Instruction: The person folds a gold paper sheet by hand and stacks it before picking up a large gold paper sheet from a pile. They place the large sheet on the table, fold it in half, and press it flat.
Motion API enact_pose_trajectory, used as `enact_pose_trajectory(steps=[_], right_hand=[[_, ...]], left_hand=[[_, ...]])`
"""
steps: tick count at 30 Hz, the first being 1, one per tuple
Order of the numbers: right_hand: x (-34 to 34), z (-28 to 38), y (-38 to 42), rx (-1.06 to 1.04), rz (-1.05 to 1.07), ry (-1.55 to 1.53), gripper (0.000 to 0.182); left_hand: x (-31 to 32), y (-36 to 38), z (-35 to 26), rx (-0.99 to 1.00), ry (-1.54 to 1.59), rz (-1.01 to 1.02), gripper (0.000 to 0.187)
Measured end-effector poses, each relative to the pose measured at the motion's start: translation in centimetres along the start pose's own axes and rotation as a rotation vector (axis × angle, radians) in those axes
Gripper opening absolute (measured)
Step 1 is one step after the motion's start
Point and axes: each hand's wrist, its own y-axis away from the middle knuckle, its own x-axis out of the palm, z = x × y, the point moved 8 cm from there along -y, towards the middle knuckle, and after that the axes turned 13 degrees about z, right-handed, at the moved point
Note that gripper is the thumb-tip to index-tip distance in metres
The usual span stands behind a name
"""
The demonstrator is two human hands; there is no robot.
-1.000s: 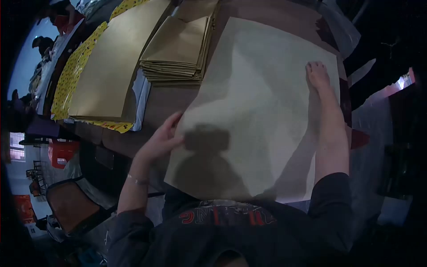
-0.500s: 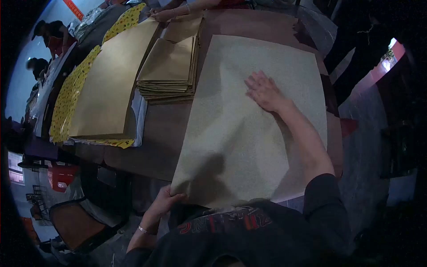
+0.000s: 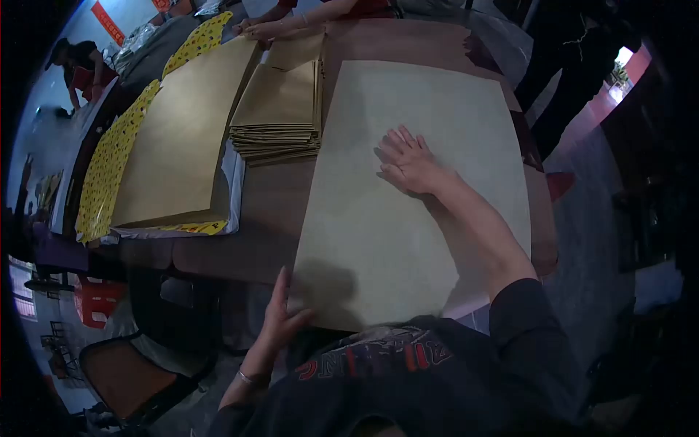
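Observation:
A large pale sheet of paper lies spread on the brown table, close in front of my body. My right hand rests flat on its upper middle, fingers spread. At the sheet's lower left corner is my left hand, its fingers straight and the thumb pointing right along the edge. Whether the left hand touches the paper is hard to tell. Left of the sheet stands a stack of folded brown paper.
A thick pile of flat brown sheets lies on yellow patterned wrapping at the left. Another person's hands are at its far end. Someone in dark clothes stands at right. A chair is at lower left.
My left hand has let go of the sheet's corner and straightened its fingers. The right hand has slid slightly left, still flat. The sheet's creases have smoothed out.

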Motion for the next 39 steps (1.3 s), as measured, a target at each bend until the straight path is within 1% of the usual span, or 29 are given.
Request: enact_pose_trajectory(steps=[2,4,5,7,8,10,11,12,14,16,17,19,21,22,23,24,25,26,27,28,30,31,32,33,34,36,37,38,39], right_hand=[[-0.5,1.5,1.2,-0.037,-0.057,-0.034,0.063],[0.3,1.9,2.1,0.012,0.110,0.041,0.064],[-0.4,1.8,3.0,-0.003,0.094,0.043,0.067],[-3.6,-0.5,6.7,0.089,0.039,0.022,0.066],[-5.2,-2.3,8.8,0.152,-0.018,0.024,0.065],[-6.4,-9.1,14.7,0.259,-0.156,0.034,0.060],[-6.9,-11.4,19.0,0.384,-0.141,0.057,0.060],[-7.3,-13.2,23.3,0.504,-0.125,0.081,0.063],[-4.5,-17.1,31.4,0.725,0.079,0.171,0.073],[-1.8,-15.5,37.6,0.860,0.320,0.114,0.078],[0.0,-14.6,39.8,0.846,0.318,0.111,0.082],[3.6,-12.4,42.2,0.834,0.317,0.099,0.085],[5.0,-9.5,42.6,0.706,0.137,0.034,0.083],[7.0,-9.4,42.4,0.706,0.130,0.033,0.083],[7.9,-9.1,41.8,0.611,-0.071,-0.001,0.080],[7.9,-8.6,41.6,0.508,-0.270,-0.037,0.077],[7.3,-7.2,40.7,0.411,-0.430,-0.059,0.058],[7.8,-6.9,40.0,0.401,-0.438,-0.059,0.058],[7.6,-6.1,39.6,0.287,-0.549,-0.106,0.048],[7.3,-5.3,39.4,0.167,-0.655,-0.156,0.039],[6.0,-4.0,39.3,0.077,-0.794,-0.303,0.024],[6.5,-4.6,39.4,0.137,-0.796,-0.414,0.024],[7.0,-5.1,39.4,0.196,-0.794,-0.526,0.024],[7.2,-5.2,39.3,0.177,-0.792,-0.534,0.024],[7.4,-5.7,39.7,0.219,-0.839,-0.538,0.024],[6.2,-5.0,39.8,0.300,-0.859,-0.615,0.023],[5.8,-4.4,39.8,0.279,-0.855,-0.619,0.023],[6.1,-4.5,39.8,0.328,-0.827,-0.666,0.021],[6.1,-4.6,40.0,0.382,-0.798,-0.712,0.018]], left_hand=[[-0.8,0.3,-1.6,0.074,-0.087,-0.059,0.062],[0.1,-0.3,0.3,-0.242,-0.104,0.269,0.043],[0.2,-0.6,0.0,-0.244,-0.108,0.294,0.043],[0.7,-1.5,-1.3,-0.148,-0.023,0.352,0.027],[0.6,-1.8,-1.5,-0.154,-0.028,0.396,0.027],[0.1,-2.9,-3.4,-0.002,0.032,0.461,0.027],[0.4,-3.3,-5.3,0.095,0.040,0.432,0.027],[0.2,-3.8,-5.9,0.098,0.089,0.424,0.027],[-0.4,-5.1,-5.9,0.119,0.294,0.469,0.030],[0.4,-6.2,-8.3,0.161,0.452,0.446,0.031],[0.3,-7.4,-8.4,0.237,0.516,0.474,0.032],[0.8,-9.3,-10.0,0.268,0.581,0.502,0.035],[0.9,-10.9,-11.4,0.308,0.638,0.517,0.037],[1.0,-11.5,-12.0,0.323,0.681,0.549,0.038],[0.9,-12.1,-12.4,0.340,0.724,0.576,0.039],[0.5,-12.7,-12.5,0.351,0.735,0.615,0.050],[0.6,-12.5,-13.0,0.357,0.728,0.609,0.050],[1.1,-11.9,-14.0,0.374,0.699,0.635,0.056],[1.3,-11.4,-14.8,0.395,0.673,0.660,0.063],[1.2,-10.9,-15.3,0.404,0.668,0.650,0.063],[1.1,-9.4,-16.0,0.438,0.480,0.670,0.074],[0.7,-8.9,-15.8,0.441,0.474,0.653,0.074],[-0.5,-8.7,-15.1,0.413,0.365,0.538,0.069],[-1.6,-8.5,-14.5,0.380,0.257,0.422,0.065],[-2.8,-8.5,-13.8,0.379,0.250,0.401,0.065],[-6.2,-8.9,-10.2,0.223,0.318,0.301,0.053],[-7.7,-8.7,-9.8,0.254,0.236,0.177,0.040],[-8.6,-8.1,-9.7,0.259,0.235,0.158,0.040],[-9.1,-7.4,-10.3,0.317,0.013,0.130,0.036]])
